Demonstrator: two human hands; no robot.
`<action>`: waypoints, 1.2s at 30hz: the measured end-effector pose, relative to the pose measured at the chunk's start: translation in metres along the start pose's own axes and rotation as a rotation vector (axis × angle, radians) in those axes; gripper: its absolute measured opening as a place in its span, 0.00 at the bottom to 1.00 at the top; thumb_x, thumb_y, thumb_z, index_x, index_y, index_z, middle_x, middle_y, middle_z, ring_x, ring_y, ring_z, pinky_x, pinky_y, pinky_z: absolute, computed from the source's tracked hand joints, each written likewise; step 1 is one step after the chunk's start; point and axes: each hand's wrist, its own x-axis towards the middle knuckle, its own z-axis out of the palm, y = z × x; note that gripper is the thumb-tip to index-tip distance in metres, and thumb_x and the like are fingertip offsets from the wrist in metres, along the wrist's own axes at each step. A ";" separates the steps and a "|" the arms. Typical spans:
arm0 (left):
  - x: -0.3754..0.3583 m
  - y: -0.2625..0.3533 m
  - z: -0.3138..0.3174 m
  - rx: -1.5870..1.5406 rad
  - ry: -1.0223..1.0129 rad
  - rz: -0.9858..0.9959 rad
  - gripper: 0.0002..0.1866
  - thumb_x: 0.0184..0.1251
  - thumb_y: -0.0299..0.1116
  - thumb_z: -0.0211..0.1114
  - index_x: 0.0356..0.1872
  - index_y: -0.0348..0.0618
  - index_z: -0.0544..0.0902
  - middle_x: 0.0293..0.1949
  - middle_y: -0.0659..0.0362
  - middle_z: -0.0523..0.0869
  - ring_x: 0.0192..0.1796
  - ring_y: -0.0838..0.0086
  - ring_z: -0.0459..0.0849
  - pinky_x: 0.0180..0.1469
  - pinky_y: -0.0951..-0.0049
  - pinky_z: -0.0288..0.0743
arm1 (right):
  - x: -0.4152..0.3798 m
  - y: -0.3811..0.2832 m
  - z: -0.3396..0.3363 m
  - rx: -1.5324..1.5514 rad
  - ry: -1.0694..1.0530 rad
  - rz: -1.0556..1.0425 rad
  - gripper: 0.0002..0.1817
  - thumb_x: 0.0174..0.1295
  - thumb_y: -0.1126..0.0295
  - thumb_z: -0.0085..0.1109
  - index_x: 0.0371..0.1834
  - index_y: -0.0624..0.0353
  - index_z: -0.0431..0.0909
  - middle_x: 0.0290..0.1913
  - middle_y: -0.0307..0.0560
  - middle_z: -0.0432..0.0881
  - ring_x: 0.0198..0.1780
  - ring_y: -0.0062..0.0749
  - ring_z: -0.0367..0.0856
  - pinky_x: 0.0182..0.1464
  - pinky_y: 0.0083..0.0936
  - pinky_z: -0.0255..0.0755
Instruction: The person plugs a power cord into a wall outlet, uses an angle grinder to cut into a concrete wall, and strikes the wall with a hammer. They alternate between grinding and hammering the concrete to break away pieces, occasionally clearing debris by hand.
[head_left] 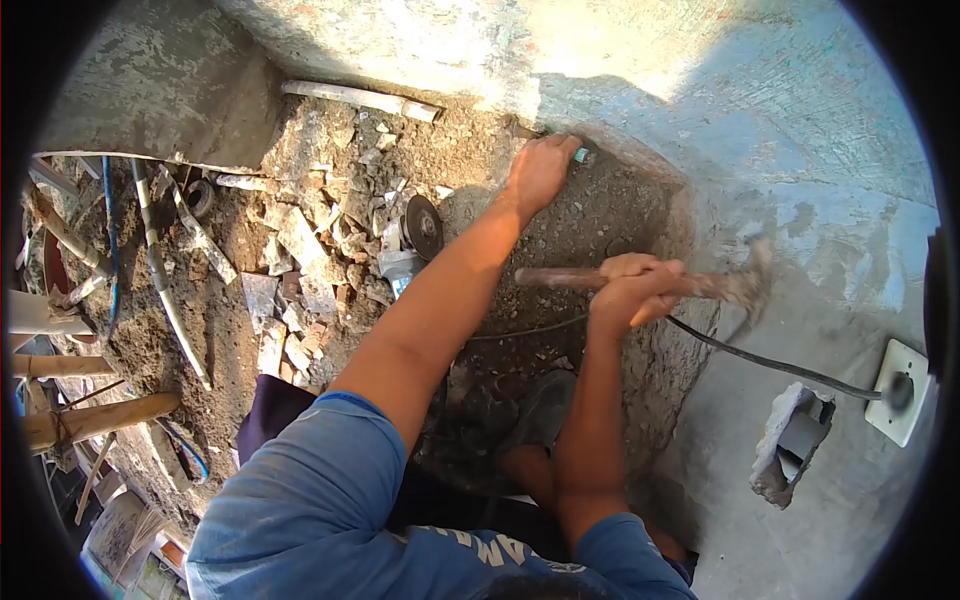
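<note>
My left hand (540, 172) is closed low against the base of the painted wall. A short teal-ended rod (582, 155) pokes out of its fingers; the rest of it is hidden by the hand. My right hand (635, 292) is wrapped around the wooden handle of a hammer (558, 278). The hammer's head is to the right, smeared by motion, in front of the grey wall. Left of my left forearm lies an angle grinder (424, 227) with a dark disc, partly hidden by the arm.
Broken rubble (300, 240) covers the dirt floor on the left, with a pale pipe (362, 99) along the wall. A black cable (770, 363) runs to a wall outlet (897, 393). Below it is a cut-out wall box (795, 445). Bamboo poles (105, 420) lie at far left.
</note>
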 end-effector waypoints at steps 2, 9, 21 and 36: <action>0.004 0.006 -0.006 0.006 -0.087 -0.018 0.17 0.60 0.20 0.52 0.48 0.41 0.80 0.44 0.47 0.84 0.47 0.53 0.84 0.50 0.59 0.77 | -0.011 0.028 -0.008 -0.289 -0.227 0.422 0.16 0.71 0.58 0.49 0.31 0.58 0.65 0.15 0.35 0.63 0.12 0.22 0.60 0.14 0.24 0.59; 0.001 0.002 0.002 0.034 -0.064 -0.017 0.16 0.60 0.21 0.51 0.48 0.41 0.80 0.44 0.47 0.84 0.47 0.53 0.83 0.49 0.58 0.77 | 0.015 -0.060 -0.002 0.025 -0.092 0.029 0.20 0.74 0.60 0.42 0.22 0.56 0.60 0.14 0.37 0.62 0.12 0.22 0.60 0.15 0.24 0.59; 0.003 0.001 0.002 0.011 -0.042 0.005 0.16 0.60 0.21 0.52 0.48 0.41 0.80 0.44 0.48 0.84 0.47 0.53 0.83 0.49 0.58 0.77 | 0.007 -0.022 -0.004 -0.204 -0.227 0.253 0.17 0.71 0.59 0.49 0.27 0.57 0.64 0.14 0.36 0.63 0.12 0.21 0.61 0.15 0.23 0.59; -0.001 0.004 -0.004 0.023 -0.099 -0.017 0.17 0.58 0.19 0.52 0.48 0.40 0.80 0.44 0.48 0.84 0.48 0.53 0.83 0.50 0.59 0.77 | 0.005 -0.023 -0.005 -0.120 -0.112 0.189 0.19 0.72 0.59 0.47 0.25 0.57 0.61 0.14 0.36 0.61 0.12 0.22 0.61 0.14 0.24 0.58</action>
